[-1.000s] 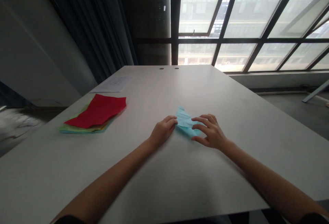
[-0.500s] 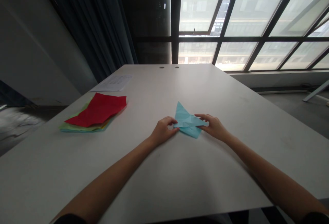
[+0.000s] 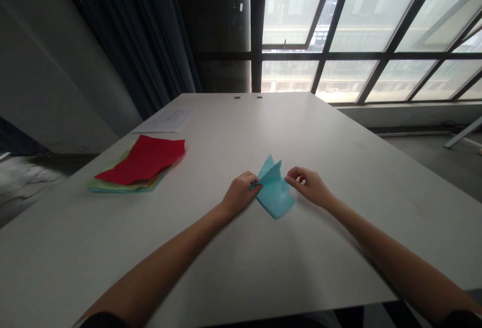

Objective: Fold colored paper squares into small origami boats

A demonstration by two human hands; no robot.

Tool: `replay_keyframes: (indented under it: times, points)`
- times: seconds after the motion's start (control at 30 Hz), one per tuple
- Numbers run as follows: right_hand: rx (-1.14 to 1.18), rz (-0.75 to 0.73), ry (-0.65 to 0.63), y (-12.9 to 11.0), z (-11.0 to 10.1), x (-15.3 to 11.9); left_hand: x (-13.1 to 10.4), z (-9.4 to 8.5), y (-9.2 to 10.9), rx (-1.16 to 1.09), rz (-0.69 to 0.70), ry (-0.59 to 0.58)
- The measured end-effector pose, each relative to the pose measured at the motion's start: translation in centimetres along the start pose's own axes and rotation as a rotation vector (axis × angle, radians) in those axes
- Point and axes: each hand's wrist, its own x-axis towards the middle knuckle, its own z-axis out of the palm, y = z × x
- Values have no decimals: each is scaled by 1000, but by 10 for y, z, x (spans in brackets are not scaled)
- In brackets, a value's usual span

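Observation:
A light blue folded paper [image 3: 276, 201] lies on the white table between my hands, with pointed flaps standing up along its far side and one corner toward me. My left hand [image 3: 241, 192] is closed on its left end, pinching the paper between thumb and fingers. At the right edge, my right hand [image 3: 309, 185] has its thumb and forefinger pinched together on the paper's upper right part. The exact grip of those fingertips is small and partly hidden.
On the left of the white table [image 3: 233, 262], a red sheet [image 3: 145, 159] lies on a stack of green, yellow and blue sheets [image 3: 109, 186]. Behind it is a printed white page [image 3: 165, 121]. Two round dark spots sit near the table's far edge, before the windows.
The front flap of the blue paper has swung upward on the right, showing more of the lower layer toward me. My right hand has moved slightly up and back with its fingers curled more.

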Motion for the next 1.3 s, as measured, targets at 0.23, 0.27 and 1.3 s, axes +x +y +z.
replay_keyframes:
  times: [0.23, 0.27, 1.3]
  points:
    - [-109, 29, -185, -3, 5, -4, 0, 0, 1, 37, -11, 1]
    - [-97, 62, -180, -3, 6, -4, 0, 0, 1, 40, -11, 0]
    - [911, 372, -97, -10, -2, -3, 11, -16, 15, -412, -57, 126]
